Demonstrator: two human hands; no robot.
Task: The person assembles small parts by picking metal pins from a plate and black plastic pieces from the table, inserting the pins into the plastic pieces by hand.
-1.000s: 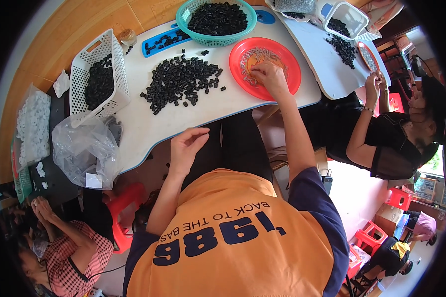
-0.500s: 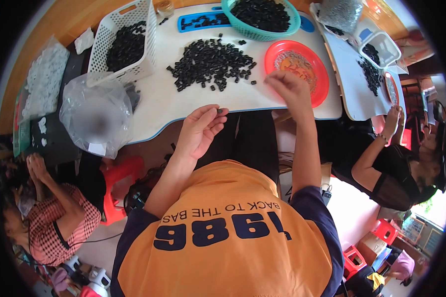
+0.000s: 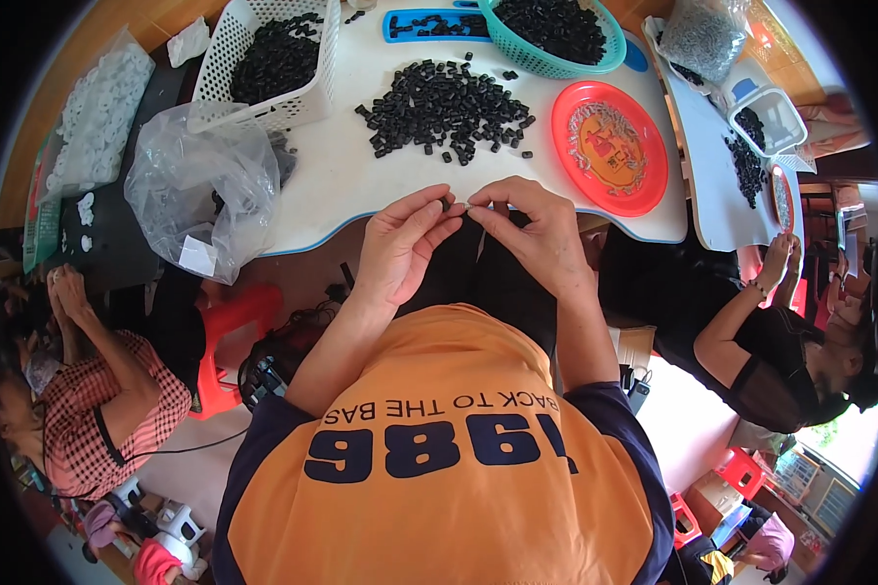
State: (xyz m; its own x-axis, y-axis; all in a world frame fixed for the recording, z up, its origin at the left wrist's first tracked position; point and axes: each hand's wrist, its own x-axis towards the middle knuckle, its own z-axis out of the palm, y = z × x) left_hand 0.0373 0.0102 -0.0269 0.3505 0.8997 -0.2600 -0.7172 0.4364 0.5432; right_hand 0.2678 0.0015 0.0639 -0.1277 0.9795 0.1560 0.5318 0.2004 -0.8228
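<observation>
Both hands now together, left hand (image 3: 405, 244) and right hand (image 3: 537, 229) pinching small black piece (image 3: 446, 204).

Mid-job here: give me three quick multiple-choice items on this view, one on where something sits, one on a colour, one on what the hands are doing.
1. Where does the loose pile of small black parts lie?
A. on the white table, between the white basket and the red plate
B. inside the clear plastic bag
C. on the floor by the stool

2. What colour is the round basket at the far edge of the table?
A. yellow
B. teal
C. black

3. How are the left hand and right hand placed?
A. flat on the table, far apart
B. fingertips meeting over the near table edge, pinching small pieces
C. both reaching into the red plate

Answers: 1 A, the pile sits bare on the tabletop between the white basket and the red plate. 2 B, its rim is teal. 3 B, the fingertips meet, each pinching something tiny.
</observation>
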